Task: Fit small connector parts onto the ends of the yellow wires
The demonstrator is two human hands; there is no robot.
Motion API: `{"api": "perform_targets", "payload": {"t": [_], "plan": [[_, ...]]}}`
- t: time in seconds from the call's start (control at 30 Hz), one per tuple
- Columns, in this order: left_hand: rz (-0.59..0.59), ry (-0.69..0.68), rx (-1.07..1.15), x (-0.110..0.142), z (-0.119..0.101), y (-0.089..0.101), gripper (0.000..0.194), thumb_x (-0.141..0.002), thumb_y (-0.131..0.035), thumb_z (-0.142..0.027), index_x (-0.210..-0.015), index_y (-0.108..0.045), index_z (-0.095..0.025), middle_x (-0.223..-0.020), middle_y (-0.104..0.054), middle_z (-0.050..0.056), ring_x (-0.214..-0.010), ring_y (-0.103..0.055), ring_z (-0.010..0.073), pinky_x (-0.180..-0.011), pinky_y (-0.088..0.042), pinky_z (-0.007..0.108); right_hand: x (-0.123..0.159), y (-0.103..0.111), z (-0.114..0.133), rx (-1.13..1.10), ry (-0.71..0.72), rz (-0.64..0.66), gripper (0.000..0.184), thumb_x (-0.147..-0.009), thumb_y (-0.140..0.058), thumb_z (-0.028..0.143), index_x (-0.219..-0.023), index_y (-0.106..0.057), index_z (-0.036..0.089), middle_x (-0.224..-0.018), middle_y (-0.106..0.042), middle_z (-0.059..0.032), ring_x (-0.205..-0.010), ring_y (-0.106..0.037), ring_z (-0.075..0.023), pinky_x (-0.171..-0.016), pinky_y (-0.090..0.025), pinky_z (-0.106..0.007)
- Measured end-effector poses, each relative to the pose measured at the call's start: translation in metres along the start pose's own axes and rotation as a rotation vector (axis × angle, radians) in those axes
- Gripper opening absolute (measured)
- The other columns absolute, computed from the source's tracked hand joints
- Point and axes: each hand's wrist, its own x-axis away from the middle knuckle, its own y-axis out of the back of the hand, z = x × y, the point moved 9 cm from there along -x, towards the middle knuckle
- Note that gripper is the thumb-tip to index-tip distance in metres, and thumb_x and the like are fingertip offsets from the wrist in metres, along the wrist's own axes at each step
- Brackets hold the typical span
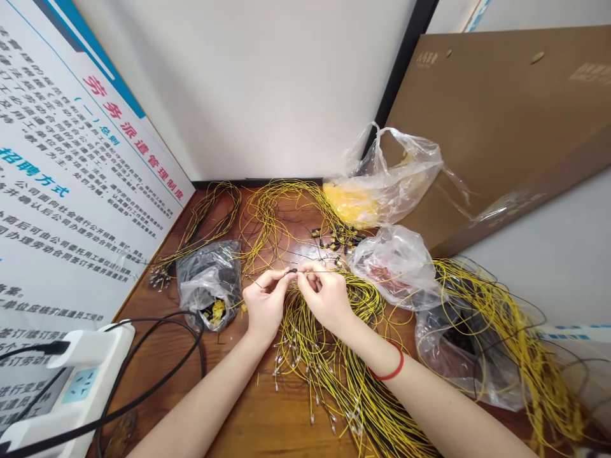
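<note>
My left hand (266, 304) is closed in a pinch around a small black connector-like piece (293, 271) at the middle of the view. Close against it, my right hand (327, 298) pinches a thin dark wire, which runs out past the fingers to the right. The fingertips hide how wire and piece meet. Under and in front of both hands spreads a large bundle of yellow and black wires (353, 362), many with small whitish ends. Just beyond my right hand lies a heap of small black and yellow parts (337, 239) on wire ends.
Behind stand a clear bag with yellow pieces (353, 202) and a bag with reddish contents (394, 267). A dark bag (210, 280) sits left. More yellow wires (515, 356) drape over a bag at right. A white power strip (76, 388) with black cables occupies the near left.
</note>
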Motion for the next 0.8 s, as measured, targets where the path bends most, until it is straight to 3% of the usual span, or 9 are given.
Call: {"api": "perform_targets", "payload": {"t": [0.17,0.43,0.8], "plan": [[0.018,0.010,-0.003,-0.0002,0.0012,-0.0024,0.014,-0.067,-0.073,-0.028,-0.071,-0.073,-0.016,-0.071,-0.074,0.005,-0.063,-0.068,0.0156,-0.065,-0.058,0.028,-0.0032,-0.0040,-0.0073,-0.151,-0.089,0.081,0.009,-0.084,-0.050,0.022,-0.078,-0.056,0.020,-0.052,-0.042,0.0077,-0.046,-0.039,-0.0088,-0.048,-0.030,-0.022],[0.022,0.053,0.011,-0.0033,0.0037,-0.0034,0.017,-0.066,-0.074,-0.031,-0.070,-0.071,-0.014,-0.067,-0.073,0.004,-0.059,-0.067,0.0151,-0.059,-0.057,0.026,0.0000,-0.0049,-0.0065,-0.051,-0.015,0.024,0.010,-0.085,-0.053,0.022,-0.080,-0.060,0.017,-0.051,-0.046,0.0067,-0.046,-0.042,-0.0094,-0.052,-0.035,-0.023],[0.059,0.033,-0.047,-0.0035,0.0015,-0.0063,0.014,-0.070,-0.072,-0.029,-0.071,-0.070,-0.015,-0.068,-0.073,0.003,-0.060,-0.067,0.0148,-0.059,-0.056,0.026,0.0015,-0.0050,-0.0102,-0.012,-0.034,-0.005,0.011,-0.083,-0.054,0.019,-0.075,-0.062,0.019,-0.054,-0.056,0.0034,-0.047,-0.047,-0.0112,-0.052,-0.038,-0.024]]}}
